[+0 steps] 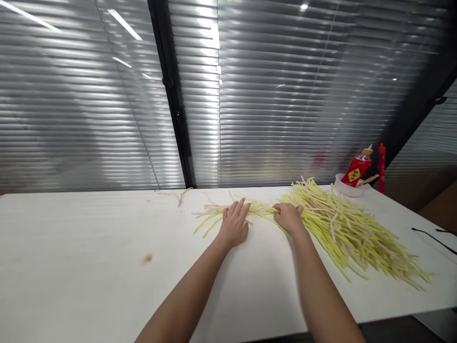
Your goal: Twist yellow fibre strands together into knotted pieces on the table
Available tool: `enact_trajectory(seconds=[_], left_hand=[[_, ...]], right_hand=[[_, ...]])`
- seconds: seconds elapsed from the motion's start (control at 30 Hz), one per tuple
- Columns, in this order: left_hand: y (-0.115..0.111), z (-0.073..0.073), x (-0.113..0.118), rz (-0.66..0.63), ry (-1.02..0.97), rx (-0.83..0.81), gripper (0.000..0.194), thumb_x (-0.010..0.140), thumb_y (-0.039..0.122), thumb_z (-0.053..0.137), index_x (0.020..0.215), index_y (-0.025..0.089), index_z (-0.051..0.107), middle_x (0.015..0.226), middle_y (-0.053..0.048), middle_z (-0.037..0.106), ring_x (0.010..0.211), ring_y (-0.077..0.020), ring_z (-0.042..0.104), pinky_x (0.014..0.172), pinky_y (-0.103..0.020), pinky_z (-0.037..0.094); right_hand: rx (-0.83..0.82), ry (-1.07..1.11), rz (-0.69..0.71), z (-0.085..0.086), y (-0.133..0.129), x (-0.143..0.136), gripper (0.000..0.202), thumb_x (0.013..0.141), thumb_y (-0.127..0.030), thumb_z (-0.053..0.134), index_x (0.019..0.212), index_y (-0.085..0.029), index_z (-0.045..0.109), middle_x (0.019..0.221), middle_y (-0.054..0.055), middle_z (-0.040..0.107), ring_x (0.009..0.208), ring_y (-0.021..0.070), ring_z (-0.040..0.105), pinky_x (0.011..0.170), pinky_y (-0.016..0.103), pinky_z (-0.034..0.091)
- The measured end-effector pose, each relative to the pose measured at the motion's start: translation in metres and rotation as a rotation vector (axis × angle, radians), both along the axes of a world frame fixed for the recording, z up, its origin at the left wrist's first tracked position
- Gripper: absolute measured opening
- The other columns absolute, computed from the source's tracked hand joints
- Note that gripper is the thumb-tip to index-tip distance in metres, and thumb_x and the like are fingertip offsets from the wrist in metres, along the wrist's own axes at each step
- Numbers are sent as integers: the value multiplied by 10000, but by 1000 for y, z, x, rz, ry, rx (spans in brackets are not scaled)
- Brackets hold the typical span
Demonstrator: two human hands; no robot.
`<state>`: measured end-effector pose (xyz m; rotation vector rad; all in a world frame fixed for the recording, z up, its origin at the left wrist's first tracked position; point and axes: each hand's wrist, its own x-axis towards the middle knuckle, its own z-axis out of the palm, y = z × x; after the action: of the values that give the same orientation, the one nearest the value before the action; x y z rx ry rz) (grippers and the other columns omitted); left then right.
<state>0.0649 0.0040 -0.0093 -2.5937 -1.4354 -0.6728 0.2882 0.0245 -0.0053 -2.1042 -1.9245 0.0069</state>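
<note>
Yellow and pale strips [214,209] lie in a small loose bundle across the white table. My left hand [235,223] rests palm down on this bundle, its fingers spread. To its right, my right hand [288,216] has its fingers curled round the bundle's other end, beside the large pile. That large pile of yellow-green and pale strips [346,228] fans out over the right part of the table, partly behind my right wrist.
At the back right, a white bowl [348,186] holds a red bottle [356,170], with a red tube [382,166] beside it. Dark glasses [433,237] lie at the right edge. A few stray strips [179,196] and a brown spot [147,258] are further left.
</note>
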Motion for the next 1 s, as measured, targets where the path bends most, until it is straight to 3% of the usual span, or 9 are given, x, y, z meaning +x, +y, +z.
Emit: enact_trajectory(seconds=[0.13, 0.2, 0.33, 0.5, 0.6, 0.7, 0.77, 0.87, 1.0], left_hand=[[16, -5, 24, -44, 2, -106, 815, 699, 272, 490, 1432, 244, 135, 1522, -69, 117, 1354, -311, 113, 1032, -552, 136], [26, -9, 32, -55, -2, -162, 797, 712, 301, 486, 1431, 234, 148, 1489, -96, 220, 1341, -319, 151, 1030, -568, 124], [38, -16, 34, -58, -23, -177, 580, 810, 284, 391, 1376, 180, 313, 1275, -136, 467, 1191, -289, 376, 1012, -492, 215], [36, -17, 30, 1, -58, -124, 534, 853, 251, 350, 1381, 186, 316, 1121, -136, 502, 1035, -268, 449, 926, -422, 313], [35, -15, 31, 16, -83, -117, 645, 820, 223, 392, 1432, 234, 188, 1293, -138, 409, 1122, -287, 403, 928, -423, 309], [35, -14, 33, 10, -81, -106, 729, 789, 199, 416, 1442, 300, 109, 1489, -82, 169, 1276, -329, 249, 969, -455, 262], [35, -14, 33, 5, -68, -103, 755, 780, 184, 418, 1440, 333, 81, 1518, -38, 99, 1325, -341, 152, 988, -476, 226], [33, -12, 33, -16, -54, -102, 731, 805, 188, 395, 1437, 349, 62, 1473, -45, 231, 1319, -332, 162, 979, -487, 222], [31, -9, 33, 15, -55, -123, 525, 891, 258, 310, 1408, 288, 226, 1189, -107, 489, 1108, -277, 398, 909, -456, 281]], right_hand=[[-20, 35, 9, 0, 0, 2, 366, 717, -145, 470, 999, -273, 667, 1047, 43, 664, 1020, 235, 538, 901, 430, 220], [-17, 59, 9, -1, 0, 5, 380, 705, -141, 478, 1006, -281, 663, 1062, 32, 662, 1033, 229, 540, 913, 424, 223], [16, 106, -26, -6, 2, 19, 381, 707, -158, 482, 1019, -285, 659, 1049, 30, 665, 1026, 238, 549, 911, 424, 249], [70, 150, -93, -11, 4, 35, 380, 715, -159, 483, 1038, -252, 659, 1110, 59, 644, 1043, 257, 542, 906, 421, 274], [113, 183, -90, -11, 3, 39, 382, 726, -161, 477, 1052, -251, 654, 1119, 57, 642, 1057, 251, 538, 909, 417, 280], [146, 220, -57, -10, 2, 38, 361, 724, -167, 486, 1021, -255, 671, 1087, 52, 663, 1047, 242, 545, 919, 416, 271], [163, 244, -18, -9, 0, 37, 333, 717, -164, 492, 968, -250, 693, 1057, 52, 675, 1029, 236, 553, 924, 413, 266], [187, 270, 45, -8, -1, 38, 304, 712, -150, 486, 898, -238, 710, 1027, 47, 682, 1008, 234, 561, 921, 419, 271], [221, 295, 80, -10, 1, 43, 289, 737, -168, 497, 918, -260, 702, 1015, 20, 682, 991, 213, 573, 913, 398, 309]])
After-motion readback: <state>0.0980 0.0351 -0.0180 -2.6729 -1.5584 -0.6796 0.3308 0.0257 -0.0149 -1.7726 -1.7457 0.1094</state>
